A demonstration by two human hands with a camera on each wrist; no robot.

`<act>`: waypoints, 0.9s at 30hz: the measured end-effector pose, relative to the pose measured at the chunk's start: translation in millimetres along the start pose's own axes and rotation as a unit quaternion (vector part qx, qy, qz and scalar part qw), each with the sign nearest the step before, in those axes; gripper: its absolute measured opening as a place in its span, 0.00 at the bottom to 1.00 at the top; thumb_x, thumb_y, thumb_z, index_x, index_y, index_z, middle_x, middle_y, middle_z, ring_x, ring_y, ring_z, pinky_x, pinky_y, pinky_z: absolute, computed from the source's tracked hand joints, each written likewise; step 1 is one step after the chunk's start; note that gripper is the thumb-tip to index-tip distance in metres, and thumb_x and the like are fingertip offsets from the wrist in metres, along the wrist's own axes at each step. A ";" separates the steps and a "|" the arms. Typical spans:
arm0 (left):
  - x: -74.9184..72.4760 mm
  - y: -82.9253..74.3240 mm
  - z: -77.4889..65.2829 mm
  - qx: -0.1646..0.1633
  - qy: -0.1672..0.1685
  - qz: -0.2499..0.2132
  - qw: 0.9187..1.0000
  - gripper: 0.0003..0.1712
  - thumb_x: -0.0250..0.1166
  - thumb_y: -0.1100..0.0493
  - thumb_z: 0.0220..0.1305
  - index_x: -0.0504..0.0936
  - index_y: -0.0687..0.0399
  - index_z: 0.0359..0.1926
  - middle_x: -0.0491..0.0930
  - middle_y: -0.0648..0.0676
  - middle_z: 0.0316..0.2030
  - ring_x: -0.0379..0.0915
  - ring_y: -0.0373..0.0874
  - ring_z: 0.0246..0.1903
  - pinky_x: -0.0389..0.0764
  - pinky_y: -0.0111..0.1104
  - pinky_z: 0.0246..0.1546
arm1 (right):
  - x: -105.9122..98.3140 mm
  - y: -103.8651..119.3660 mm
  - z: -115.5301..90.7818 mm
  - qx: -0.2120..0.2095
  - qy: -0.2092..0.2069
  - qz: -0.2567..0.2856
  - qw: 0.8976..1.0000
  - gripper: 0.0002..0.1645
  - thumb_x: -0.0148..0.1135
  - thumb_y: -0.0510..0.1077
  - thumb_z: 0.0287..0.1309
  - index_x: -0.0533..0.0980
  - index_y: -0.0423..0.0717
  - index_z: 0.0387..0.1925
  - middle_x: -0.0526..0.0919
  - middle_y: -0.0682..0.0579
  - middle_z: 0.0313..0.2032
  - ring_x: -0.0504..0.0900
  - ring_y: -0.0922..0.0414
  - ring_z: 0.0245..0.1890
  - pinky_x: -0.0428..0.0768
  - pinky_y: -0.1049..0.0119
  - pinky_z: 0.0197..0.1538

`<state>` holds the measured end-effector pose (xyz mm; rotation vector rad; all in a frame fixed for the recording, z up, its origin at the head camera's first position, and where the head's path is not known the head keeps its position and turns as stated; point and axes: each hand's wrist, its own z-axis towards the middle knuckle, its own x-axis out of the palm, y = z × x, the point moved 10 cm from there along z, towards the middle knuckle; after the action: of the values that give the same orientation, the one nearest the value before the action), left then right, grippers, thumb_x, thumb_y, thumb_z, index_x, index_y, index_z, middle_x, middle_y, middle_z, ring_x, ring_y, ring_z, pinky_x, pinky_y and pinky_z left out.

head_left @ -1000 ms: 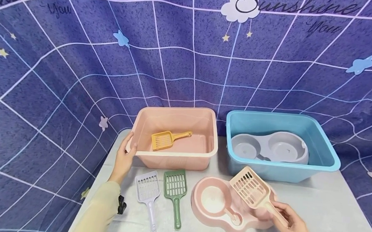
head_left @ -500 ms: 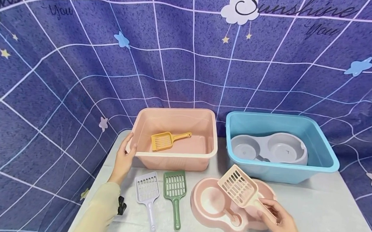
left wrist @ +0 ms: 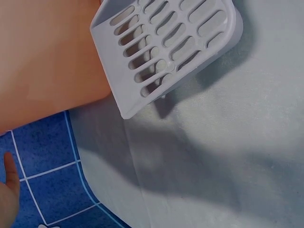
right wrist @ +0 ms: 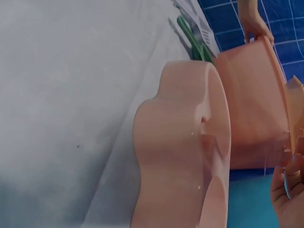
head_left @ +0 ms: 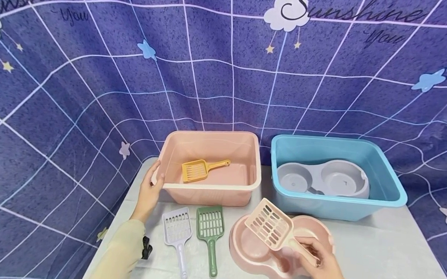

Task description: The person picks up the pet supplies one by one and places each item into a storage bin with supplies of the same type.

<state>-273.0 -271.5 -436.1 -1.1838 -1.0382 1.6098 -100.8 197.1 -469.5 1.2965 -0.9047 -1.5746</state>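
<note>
The beige scoop is over the left side of the pink double bowl, its slotted head pointing toward the table's back edge and the handle angled toward the near right corner. The right hand grips that handle, fingers curled round it. Behind the head, only a short space separates it from the blue tub's front wall.

The pink double bowl sits at the middle of the near half of the table, with a broad stretch of pale surface between it and the right edge. To its left, a narrow strip parts it from the green scoop, which lies beside the lilac scoop; both handles run toward the near edge, and more surface shows between the lilac one and the left edge.

The pink tub stands near the back left corner, just behind these two scoops. The left hand holds its front left corner at the rim. Inside lies a yellow scoop.

A slim gap divides this tub from the blue tub, near the back right corner, containing a grey double bowl. A blue-violet curtain hangs behind the back edge.
</note>
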 end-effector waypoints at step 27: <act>-2.0 19.3 6.0 0.003 0.000 0.004 1.000 0.31 0.56 0.59 0.74 0.61 0.57 0.74 0.54 0.59 0.75 0.44 0.54 0.74 0.47 0.50 0.73 | 38.3 25.0 24.1 -0.030 0.019 0.041 0.999 0.19 0.68 0.31 0.55 0.80 0.44 0.49 0.85 0.54 0.44 0.80 0.65 0.42 0.81 0.72 0.43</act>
<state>-281.6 -279.6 -452.6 -1.1860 -1.0291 1.6182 -122.7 152.5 -455.0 1.2287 -0.8700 -1.4982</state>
